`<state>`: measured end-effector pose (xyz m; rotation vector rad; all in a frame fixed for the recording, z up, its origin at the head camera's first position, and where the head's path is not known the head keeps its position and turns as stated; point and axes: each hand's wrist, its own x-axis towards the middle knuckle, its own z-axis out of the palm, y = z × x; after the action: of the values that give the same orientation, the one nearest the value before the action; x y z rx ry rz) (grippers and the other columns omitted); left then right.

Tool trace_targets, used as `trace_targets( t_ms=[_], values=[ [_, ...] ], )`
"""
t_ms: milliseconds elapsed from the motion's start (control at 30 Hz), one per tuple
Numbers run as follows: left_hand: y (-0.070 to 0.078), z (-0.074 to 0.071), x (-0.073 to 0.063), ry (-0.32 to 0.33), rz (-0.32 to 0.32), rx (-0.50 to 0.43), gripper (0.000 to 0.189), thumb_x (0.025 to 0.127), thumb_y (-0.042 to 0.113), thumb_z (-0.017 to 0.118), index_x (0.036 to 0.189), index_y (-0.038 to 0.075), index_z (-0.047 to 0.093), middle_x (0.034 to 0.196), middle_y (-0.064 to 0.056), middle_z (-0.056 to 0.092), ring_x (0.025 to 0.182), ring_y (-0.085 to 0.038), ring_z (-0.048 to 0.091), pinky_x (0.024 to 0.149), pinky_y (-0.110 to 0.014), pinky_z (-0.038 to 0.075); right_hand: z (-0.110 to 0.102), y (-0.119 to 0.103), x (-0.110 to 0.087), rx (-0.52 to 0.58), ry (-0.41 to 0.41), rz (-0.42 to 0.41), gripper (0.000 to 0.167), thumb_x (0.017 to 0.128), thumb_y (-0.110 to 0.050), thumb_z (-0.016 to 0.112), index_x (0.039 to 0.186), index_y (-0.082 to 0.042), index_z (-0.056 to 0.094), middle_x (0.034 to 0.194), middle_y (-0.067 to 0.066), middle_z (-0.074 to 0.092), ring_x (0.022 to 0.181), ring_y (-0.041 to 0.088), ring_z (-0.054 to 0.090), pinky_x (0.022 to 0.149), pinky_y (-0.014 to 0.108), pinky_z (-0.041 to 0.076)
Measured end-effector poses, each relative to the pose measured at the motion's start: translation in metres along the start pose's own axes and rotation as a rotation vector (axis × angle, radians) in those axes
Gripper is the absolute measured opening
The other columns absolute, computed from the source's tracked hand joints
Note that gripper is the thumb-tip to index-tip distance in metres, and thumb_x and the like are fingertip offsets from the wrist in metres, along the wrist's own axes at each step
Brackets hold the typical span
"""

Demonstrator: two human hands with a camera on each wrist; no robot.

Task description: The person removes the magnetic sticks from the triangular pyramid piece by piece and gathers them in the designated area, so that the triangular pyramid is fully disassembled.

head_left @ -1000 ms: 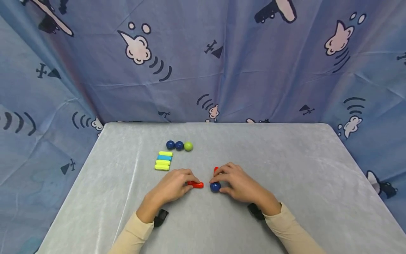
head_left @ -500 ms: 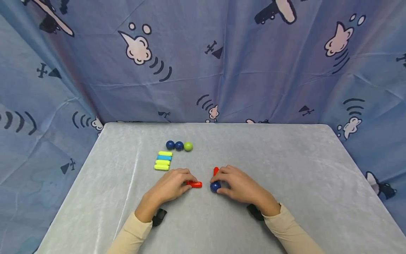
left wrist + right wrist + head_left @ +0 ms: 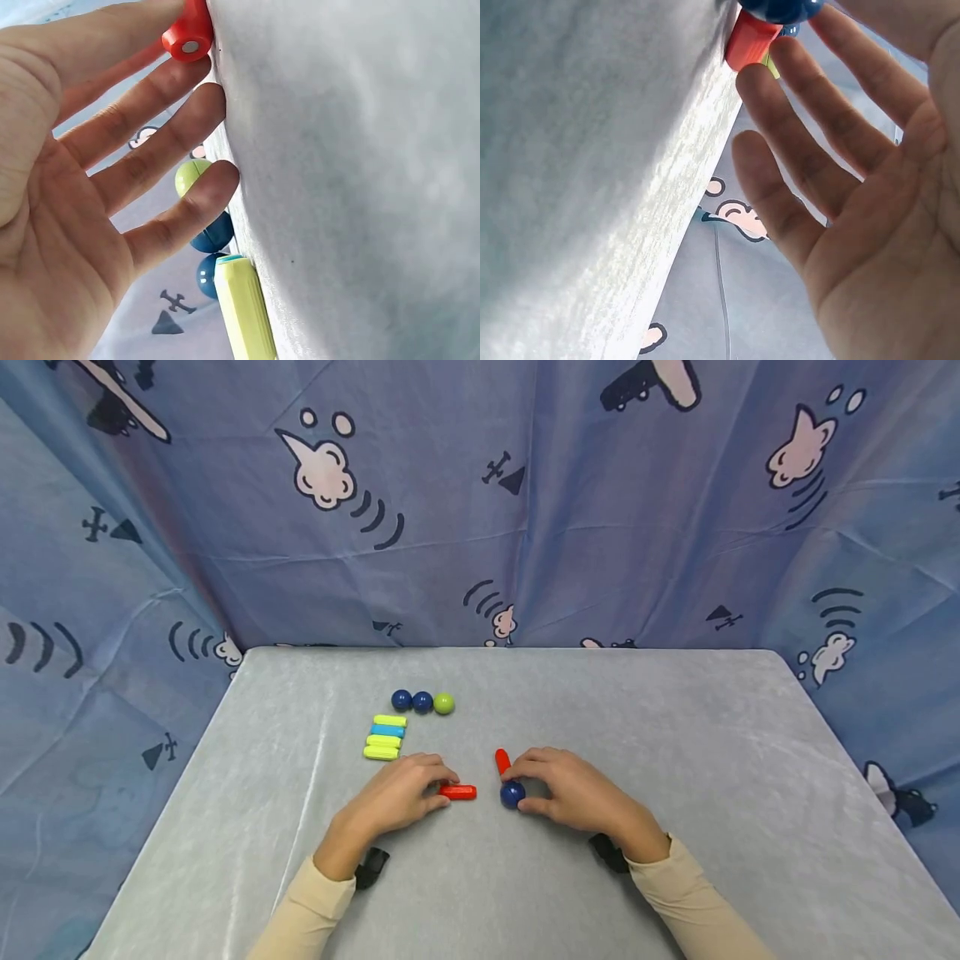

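Between thumb and index finger, my left hand pinches one end of a red magnetic rod lying sideways. A pale metal disc shows on the rod's end in the left wrist view; its other fingers are spread. My right hand holds a dark blue ball by thumb and index fingertips, other fingers loosely extended. A second red rod points away from me just behind the ball, leaning left, and seems to touch it. A small gap separates the ball from the left hand's rod.
Back left on the grey cloth-covered table, two dark blue balls and a green ball stand in a row. Nearer lie several yellow rods and a blue rod, side by side. A patterned curtain surrounds the table.
The left hand has drifted slightly left with its red rod, widening the gap to the ball. The blue ball has shifted slightly right, and the rod behind it now tilts left.
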<state>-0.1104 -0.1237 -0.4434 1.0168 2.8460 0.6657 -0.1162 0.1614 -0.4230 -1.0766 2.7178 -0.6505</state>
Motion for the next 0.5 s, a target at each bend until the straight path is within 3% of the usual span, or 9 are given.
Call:
trace_targets(
  t_ms=[500],
  values=[
    [-0.0026,-0.0014,-0.0017,-0.005,-0.056,0.001,0.017,0.086,0.02,0.078,0.102,0.016,0.076,0.096,0.007,0.068,0.086,-0.009,0.062,0.081,-0.029,0.053,0.002,-0.001,0.0,-0.035,-0.009,0.018,0.035,0.084,-0.029,0.08,0.118,-0.023,0.071,0.112,-0.008,0.067,0.102,0.011,0.063,0.091,0.039,0.052]
  ],
)
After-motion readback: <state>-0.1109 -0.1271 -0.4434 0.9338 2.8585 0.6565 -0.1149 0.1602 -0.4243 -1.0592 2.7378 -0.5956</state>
